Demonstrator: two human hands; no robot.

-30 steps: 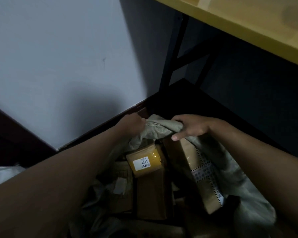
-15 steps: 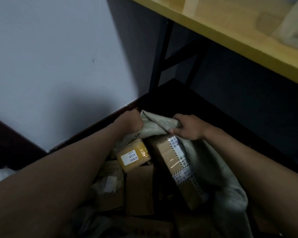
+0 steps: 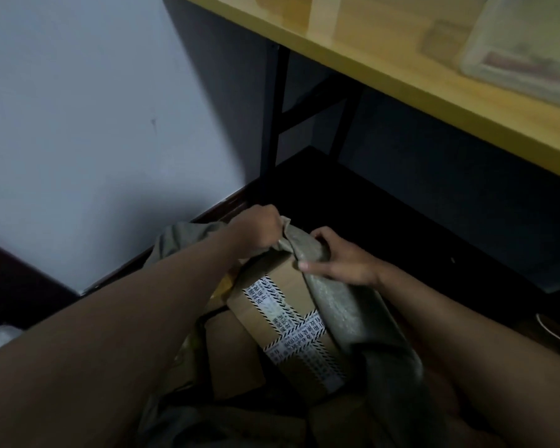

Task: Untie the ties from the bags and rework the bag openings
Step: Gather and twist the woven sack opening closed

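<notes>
On the floor under the yellow bench (image 3: pixel 401 76), both hands, left hand (image 3: pixel 256 231) and right hand (image 3: pixel 340 257), grip the soft grey bag (image 3: pixel 353 315) by its limp rim; taped box (image 3: pixel 285 305) inside likely makes it heavy, so grab bunched cloth.

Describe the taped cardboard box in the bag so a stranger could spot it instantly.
Below the yellow shelf, both hands hold open a grey-green bag. Just under them lies the cardboard box, the only one crossed by white tape printed with black hatching and characters.

A dark floor (image 3: pixel 385 221) carries the grey bag (image 3: pixel 362 321) of cardboard parcels (image 3: pixel 282 305)
</notes>
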